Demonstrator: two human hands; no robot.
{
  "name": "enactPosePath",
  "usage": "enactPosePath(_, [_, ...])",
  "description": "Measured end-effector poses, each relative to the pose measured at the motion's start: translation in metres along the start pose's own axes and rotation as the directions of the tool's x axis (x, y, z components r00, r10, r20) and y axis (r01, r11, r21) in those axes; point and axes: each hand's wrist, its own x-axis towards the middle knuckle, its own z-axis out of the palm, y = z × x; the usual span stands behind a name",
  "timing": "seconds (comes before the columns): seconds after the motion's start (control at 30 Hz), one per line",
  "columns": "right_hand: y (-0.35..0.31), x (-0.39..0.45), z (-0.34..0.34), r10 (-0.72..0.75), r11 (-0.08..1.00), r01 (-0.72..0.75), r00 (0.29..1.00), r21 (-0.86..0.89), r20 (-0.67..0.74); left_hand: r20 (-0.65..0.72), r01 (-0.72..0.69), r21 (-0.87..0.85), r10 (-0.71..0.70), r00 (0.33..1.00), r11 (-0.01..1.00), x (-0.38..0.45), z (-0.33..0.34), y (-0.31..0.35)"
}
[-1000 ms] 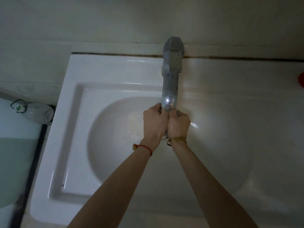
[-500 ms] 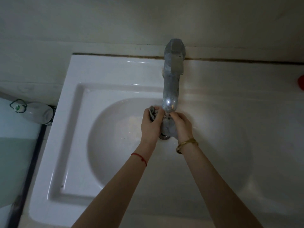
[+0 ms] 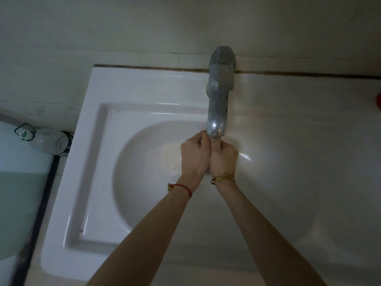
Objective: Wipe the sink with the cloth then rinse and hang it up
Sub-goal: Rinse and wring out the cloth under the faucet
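Observation:
A white sink with a round basin fills the middle of the view. A grey metal tap reaches out over the basin from the back wall. My left hand and my right hand are pressed together as fists just under the tap's spout, over the drain. Both are closed around the grey cloth, which is almost wholly hidden inside them; only a sliver of it shows below the hands. I cannot tell whether water is running.
A white bottle with a green mark lies on the ledge left of the sink. A glass panel with a dark frame runs down the left side. Something red sits at the right edge on the counter.
Half a second ago my hands were apart with the grey cloth showing between them under the spout; now they are clenched together again and the cloth is hidden.

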Motion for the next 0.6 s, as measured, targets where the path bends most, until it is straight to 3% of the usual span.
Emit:
enactPosePath(0.17, [0.008,-0.002,-0.012,-0.291,0.950,0.288,0.957,-0.119,-0.008,0.141,0.210,0.020,-0.211,0.967,0.978,0.001,0.001,-0.005])
enactPosePath(0.23, [0.012,-0.002,-0.015,-0.282,0.956,0.279,0.959,-0.087,-0.019,0.189,0.349,-0.079,-0.330,0.925,0.934,0.001,0.002,-0.007])
enactPosePath(0.3, [0.010,-0.003,-0.017,-0.144,0.989,0.145,0.989,0.038,-0.017,0.217,0.446,-0.196,-0.405,0.888,0.873,-0.001,0.001,-0.008])
enactPosePath(0.37, [0.005,-0.004,-0.017,0.025,0.984,-0.035,0.998,0.176,0.061,0.185,0.383,-0.233,-0.346,0.920,0.894,-0.004,0.000,-0.004])
enactPosePath(0.43, [0.000,-0.004,-0.015,0.123,0.975,-0.144,0.984,0.166,0.130,0.129,0.251,-0.183,-0.230,0.965,0.951,-0.009,0.000,-0.002])
enactPosePath(0.6, [-0.005,-0.007,-0.009,0.081,0.996,-0.079,0.996,-0.041,0.033,0.012,0.044,-0.106,-0.042,0.999,0.993,-0.009,0.004,0.002])
